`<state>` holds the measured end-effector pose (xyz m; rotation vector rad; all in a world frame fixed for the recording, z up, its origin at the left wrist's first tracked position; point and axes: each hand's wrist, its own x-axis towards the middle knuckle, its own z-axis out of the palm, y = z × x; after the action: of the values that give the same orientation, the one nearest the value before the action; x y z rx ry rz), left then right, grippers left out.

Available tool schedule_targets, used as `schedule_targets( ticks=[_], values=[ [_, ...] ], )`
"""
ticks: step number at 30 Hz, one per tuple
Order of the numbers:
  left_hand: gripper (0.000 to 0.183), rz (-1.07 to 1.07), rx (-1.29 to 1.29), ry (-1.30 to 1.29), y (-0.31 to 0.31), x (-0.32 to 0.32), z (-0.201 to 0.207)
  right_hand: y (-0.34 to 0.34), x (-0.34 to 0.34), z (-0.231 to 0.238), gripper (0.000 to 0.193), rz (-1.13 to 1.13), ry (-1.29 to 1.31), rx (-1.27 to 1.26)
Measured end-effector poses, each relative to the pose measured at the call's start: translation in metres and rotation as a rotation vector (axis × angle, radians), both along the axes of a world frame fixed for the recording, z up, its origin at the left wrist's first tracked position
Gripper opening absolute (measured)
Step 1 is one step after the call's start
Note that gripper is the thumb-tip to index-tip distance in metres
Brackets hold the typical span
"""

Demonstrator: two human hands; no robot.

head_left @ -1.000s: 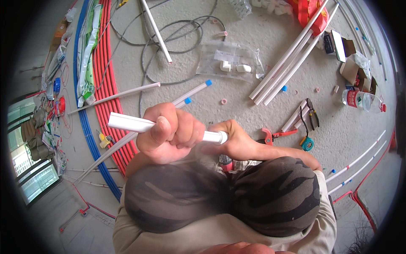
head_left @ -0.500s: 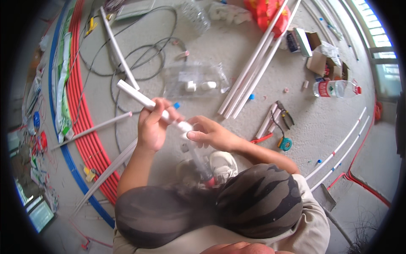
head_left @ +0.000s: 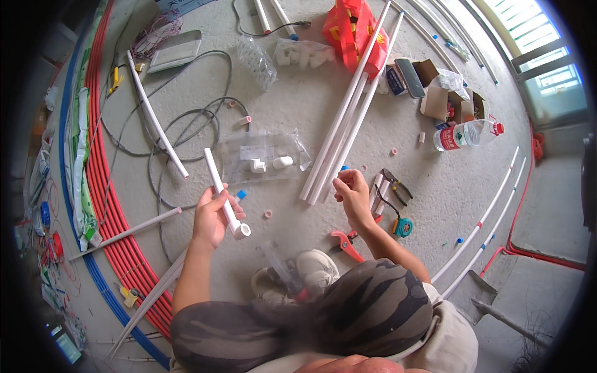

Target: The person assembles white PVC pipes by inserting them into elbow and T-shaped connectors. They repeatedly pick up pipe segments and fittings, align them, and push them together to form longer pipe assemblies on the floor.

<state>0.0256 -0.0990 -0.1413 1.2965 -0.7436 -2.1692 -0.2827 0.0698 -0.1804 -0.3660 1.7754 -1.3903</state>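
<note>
From here I see the left hand (head_left: 211, 217) clamped around a smooth, straight white pipe (head_left: 215, 174), its grip hiding part of the length; a round-mouthed elbow (head_left: 239, 232) caps the near end. The right hand (head_left: 352, 193) hangs well apart, curled, and I can't tell whether it pinches anything. A clear tube (head_left: 283, 270) blurs beside pale shoes (head_left: 316, 267). Beyond, a crinkled transparent bag (head_left: 289, 142) lies on rough concrete (head_left: 286, 99).

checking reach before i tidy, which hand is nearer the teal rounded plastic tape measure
Right. The right hand is above and left of the tape measure in the picture; the left hand, holding a white plastic pipe, is farther left.
</note>
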Motion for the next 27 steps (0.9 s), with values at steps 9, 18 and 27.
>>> schedule_targets(
  ticks=[9, 18, 27],
  values=[
    [0.038, 0.050, 0.138, 0.070, 0.012, 0.035, -0.015, -0.009, 0.014, 0.005, 0.015, 0.096, 0.002, -0.126],
    [0.064, 0.029, 0.076, 0.144, 0.027, 0.034, -0.001, -0.013, 0.025, 0.014, 0.011, 0.234, -0.049, -0.144],
    [0.062, 0.154, 0.109, 0.470, 0.028, 0.037, 0.005, -0.012, 0.024, 0.010, 0.014, 0.243, -0.072, -0.175]
  ],
)
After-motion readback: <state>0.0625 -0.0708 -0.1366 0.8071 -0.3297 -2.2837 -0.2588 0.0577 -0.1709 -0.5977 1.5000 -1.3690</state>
